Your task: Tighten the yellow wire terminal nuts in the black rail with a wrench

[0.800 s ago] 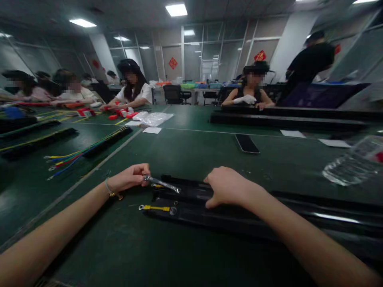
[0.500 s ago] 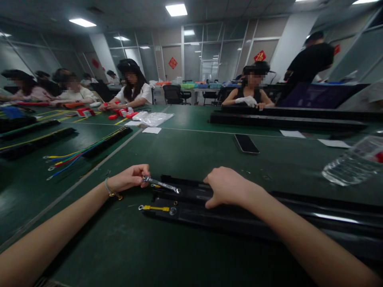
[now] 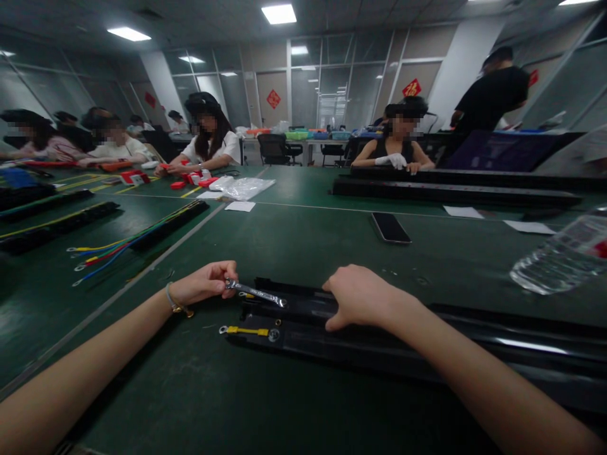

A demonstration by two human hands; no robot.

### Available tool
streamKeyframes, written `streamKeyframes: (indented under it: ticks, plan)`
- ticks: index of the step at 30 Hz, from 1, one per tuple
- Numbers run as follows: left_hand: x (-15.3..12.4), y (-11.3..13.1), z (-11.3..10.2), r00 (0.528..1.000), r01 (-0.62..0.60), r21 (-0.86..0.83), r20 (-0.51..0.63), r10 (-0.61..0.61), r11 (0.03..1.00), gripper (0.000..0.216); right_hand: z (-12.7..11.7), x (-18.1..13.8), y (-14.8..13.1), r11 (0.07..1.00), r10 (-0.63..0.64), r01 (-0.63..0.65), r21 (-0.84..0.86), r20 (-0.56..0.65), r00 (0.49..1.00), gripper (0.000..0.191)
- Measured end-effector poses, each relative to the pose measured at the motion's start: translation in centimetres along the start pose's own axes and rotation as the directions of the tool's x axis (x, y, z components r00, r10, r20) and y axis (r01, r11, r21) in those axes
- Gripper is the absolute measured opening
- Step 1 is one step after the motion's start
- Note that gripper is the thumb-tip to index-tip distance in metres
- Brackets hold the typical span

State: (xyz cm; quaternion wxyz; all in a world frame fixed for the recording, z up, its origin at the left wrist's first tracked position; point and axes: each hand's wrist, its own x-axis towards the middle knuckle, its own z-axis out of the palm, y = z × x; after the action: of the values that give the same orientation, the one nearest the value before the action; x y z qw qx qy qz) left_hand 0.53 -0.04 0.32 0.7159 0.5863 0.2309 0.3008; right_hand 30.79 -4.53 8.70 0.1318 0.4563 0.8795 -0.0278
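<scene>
My left hand (image 3: 206, 282) pinches one end of a silver wrench (image 3: 256, 292). The wrench's other end sits over a fastener spot inside a long black channel (image 3: 313, 341); the fastener itself is hidden. My right hand (image 3: 363, 296) is wrapped over the channel farther right, gripping its walls, with most fingertips out of sight. A short yellow cable (image 3: 247, 330) with a ring terminal is fixed at a round screw head on the channel's near strip. Behind the wrench, part of a second yellow cable (image 3: 245, 294) shows. A small brass-coloured ring (image 3: 278, 322) lies between them.
A phone (image 3: 391, 227) lies beyond my right hand, and a clear plastic bottle (image 3: 559, 253) is at the right. Coloured cables with ring terminals (image 3: 109, 253) stick out of a black piece at left. Co-workers sit across the green table (image 3: 303, 240), with black channels (image 3: 450, 191) before one.
Almost nothing differs. My left hand keeps the wrench in nearly the same place, and my right hand stays on the black channel.
</scene>
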Motion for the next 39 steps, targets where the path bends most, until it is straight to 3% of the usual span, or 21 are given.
streamKeyframes:
  ticks: [39]
  plan:
    - [-0.04,0.15,0.06,1.000,0.000,0.075,-0.014,0.001,0.997,0.026,-0.28,-0.07,-0.05,1.000,0.005,-0.005,0.015,0.025,1.000,0.055]
